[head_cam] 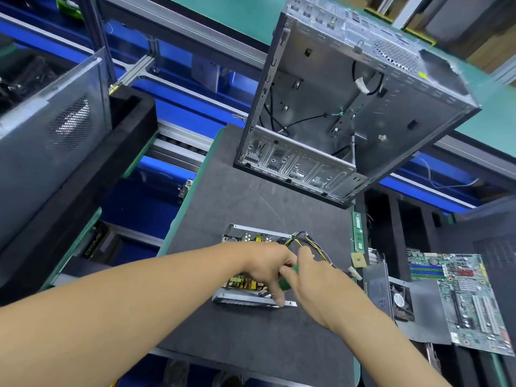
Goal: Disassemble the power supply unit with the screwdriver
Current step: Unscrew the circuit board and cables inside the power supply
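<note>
Green shows between the hands: the screwdriver handle, wrapped by the right hand and steadied by the left hand, whose fingers curl around it. Beneath them the power supply unit lies open on the dark worktop. Its tip is hidden; a slip could gouge the board or snag the wire bundle.

2 bare forearms reach in, the left hand and right hand without gloves, sleeves, rings or watches.
</note>
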{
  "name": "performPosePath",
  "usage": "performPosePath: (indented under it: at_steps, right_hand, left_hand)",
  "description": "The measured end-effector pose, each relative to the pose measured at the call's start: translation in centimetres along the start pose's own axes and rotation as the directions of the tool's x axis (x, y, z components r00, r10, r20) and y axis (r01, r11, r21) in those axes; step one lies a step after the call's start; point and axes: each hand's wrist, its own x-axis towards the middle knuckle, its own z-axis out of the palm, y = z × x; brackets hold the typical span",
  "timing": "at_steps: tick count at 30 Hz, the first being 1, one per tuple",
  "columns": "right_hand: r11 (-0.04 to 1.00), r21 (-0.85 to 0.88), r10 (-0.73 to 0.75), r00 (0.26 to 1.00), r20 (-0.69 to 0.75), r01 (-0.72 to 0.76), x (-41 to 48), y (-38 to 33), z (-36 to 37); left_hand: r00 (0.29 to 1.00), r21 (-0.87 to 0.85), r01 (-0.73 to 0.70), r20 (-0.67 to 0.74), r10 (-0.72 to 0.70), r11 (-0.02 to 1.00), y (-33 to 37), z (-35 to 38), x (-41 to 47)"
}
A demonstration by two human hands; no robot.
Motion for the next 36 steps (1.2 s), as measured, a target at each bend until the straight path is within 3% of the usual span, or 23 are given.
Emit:
performPosePath:
  at_steps: [4,8,14,20,25,30,36]
  right_hand:
    - [0.992,0.066,-0.111,0.989,0.099,0.104,-0.3,0.0,-0.6]
    - [0.991,0.081,-0.117,0.968,0.220,0.102,-0.3,0.4,-1.0]
    - [0.997,0.048,0.052,0.995,0.080,-0.056,0.2,0.5,-0.7]
    - [0.997,-0.003,-0.079,0.992,0.099,0.079,0.2,1.0,-0.5]
    - [0.994,0.053,-0.107,0.975,0.197,0.098,-0.3,1.0,-0.5]
    - [0.992,0.120,0.024,0.998,0.060,-0.031,-0.3,0.6,0.0]
    - [0.995,0.088,-0.050,0.997,-0.060,0.056,0.1,0.7,0.3]
  left_hand:
    - [0.998,-0.034,-0.014,0.058,0.016,0.999,-0.4,-1.1,-0.6]
    - [1.000,0.045,0.018,0.001,-0.018,0.999,-0.4,-0.8,-0.2]
    - [0.999,0.108,0.003,-0.033,0.001,0.994,0.3,0.1,0.5]
    - [0.998,0.021,0.003,0.055,-0.005,1.000,-0.2,-1.1,-0.1]
    - [1.000,0.135,-0.025,0.009,0.024,0.991,0.3,-0.6,-0.4]
    - [0.997,0.122,-0.018,-0.067,0.027,0.992,0.1,0.2,-0.2]
    - [0.997,0.124,-0.027,-0.067,0.036,0.992,-0.4,-0.7,-1.2]
